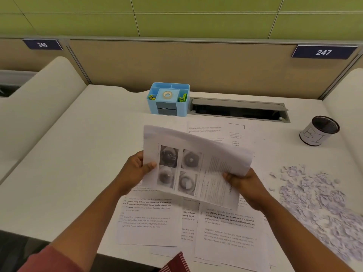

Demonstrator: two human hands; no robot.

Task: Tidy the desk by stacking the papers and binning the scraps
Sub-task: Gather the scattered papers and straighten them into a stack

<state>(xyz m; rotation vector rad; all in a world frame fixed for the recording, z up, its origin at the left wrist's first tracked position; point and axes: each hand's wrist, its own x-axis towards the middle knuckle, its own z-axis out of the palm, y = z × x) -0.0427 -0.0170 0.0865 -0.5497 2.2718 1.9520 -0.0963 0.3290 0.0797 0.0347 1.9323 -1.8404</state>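
I hold a bundle of printed sheets point(196, 165) above the desk, its top page showing four grey photos and text. My left hand point(135, 170) grips its left edge, thumb on top. My right hand point(245, 185) grips its lower right corner. Under the bundle, several loose printed pages point(227, 228) lie spread and overlapping on the white desk point(78, 163), some reaching past the front edge. A wide heap of torn paper scraps point(318, 203) covers the desk at the right. A black mesh cup with a paper label point(319, 131) stands at the far right.
A blue desk organiser point(169, 100) with tape and clips stands at the back centre. Right of it is an open grey cable slot point(238, 110). Beige partition panels with number plates 246 and 247 close off the back, and white side dividers flank the desk.
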